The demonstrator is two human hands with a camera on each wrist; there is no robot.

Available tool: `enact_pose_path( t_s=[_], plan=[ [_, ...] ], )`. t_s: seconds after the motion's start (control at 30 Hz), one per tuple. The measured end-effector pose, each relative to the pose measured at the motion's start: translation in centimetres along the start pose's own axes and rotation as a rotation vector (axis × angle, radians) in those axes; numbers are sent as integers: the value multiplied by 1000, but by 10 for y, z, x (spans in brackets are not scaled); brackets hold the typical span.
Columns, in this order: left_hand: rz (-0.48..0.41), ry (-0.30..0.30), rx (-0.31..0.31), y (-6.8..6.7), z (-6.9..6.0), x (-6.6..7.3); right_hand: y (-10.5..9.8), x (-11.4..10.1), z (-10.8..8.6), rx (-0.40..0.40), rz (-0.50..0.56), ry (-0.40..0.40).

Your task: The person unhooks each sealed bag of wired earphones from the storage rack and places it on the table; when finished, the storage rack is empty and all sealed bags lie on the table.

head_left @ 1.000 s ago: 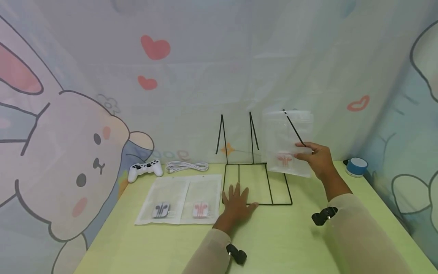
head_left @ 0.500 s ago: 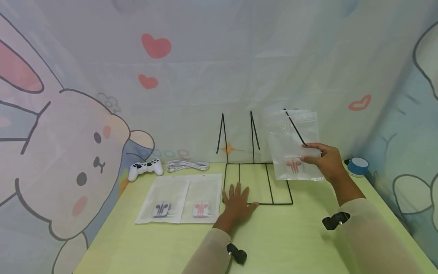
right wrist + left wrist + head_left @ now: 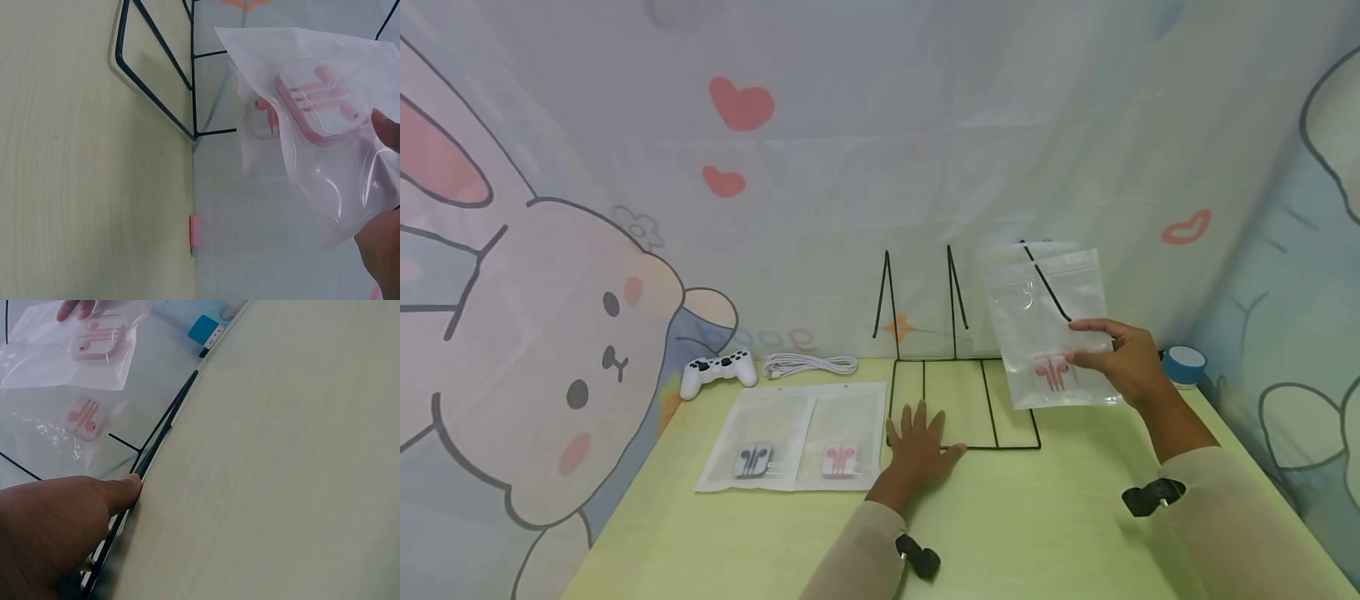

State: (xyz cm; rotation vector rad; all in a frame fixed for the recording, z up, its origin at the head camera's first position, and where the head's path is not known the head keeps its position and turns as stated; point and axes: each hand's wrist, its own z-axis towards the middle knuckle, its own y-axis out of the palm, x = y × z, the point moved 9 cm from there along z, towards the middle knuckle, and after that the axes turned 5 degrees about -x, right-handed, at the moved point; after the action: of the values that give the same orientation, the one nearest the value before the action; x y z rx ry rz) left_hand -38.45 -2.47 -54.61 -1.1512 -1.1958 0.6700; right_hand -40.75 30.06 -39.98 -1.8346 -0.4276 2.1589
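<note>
My right hand grips the right part of a clear zip bag holding pink earphones in a case. A black hook of the wire rack crosses the bag's upper part, its tip by my index finger. Both wrist views show a second bag with pink earphones behind the held one; the head view mostly hides it. My left hand rests on the front of the rack's base, fingers spread. Two more hooks stand bare at left and middle.
Left of the rack lie two white zip bags with boxed earphones. Behind them are a white game controller and a coiled white cable. A round blue-and-white object sits at the far right, near the patterned backdrop.
My right hand has moved right and slightly down with the bag. The bag's lower part now swings farther right and tilts. The left hand has stayed on the rack.
</note>
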Motion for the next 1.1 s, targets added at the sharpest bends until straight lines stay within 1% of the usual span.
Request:
enact_pose_path(
  t_s=[0.2, 0.43, 0.63, 0.77, 1.1],
  plan=[
    [2, -1, 7, 1, 1, -1, -2, -2, -7, 11, -38, -3],
    [-10, 0, 9, 0, 1, -1, -5, -1, -13, -7, -7, -30],
    [-22, 8, 9, 0, -1, -1, -6, -2, -23, -29, -11, -34],
    [-29, 12, 13, 0, 0, 0, -8, -3, -28, -18, -23, -37],
    [-18, 2, 12, 0, 1, -1, -13, -5, -40, 3, -51, -98]
  ],
)
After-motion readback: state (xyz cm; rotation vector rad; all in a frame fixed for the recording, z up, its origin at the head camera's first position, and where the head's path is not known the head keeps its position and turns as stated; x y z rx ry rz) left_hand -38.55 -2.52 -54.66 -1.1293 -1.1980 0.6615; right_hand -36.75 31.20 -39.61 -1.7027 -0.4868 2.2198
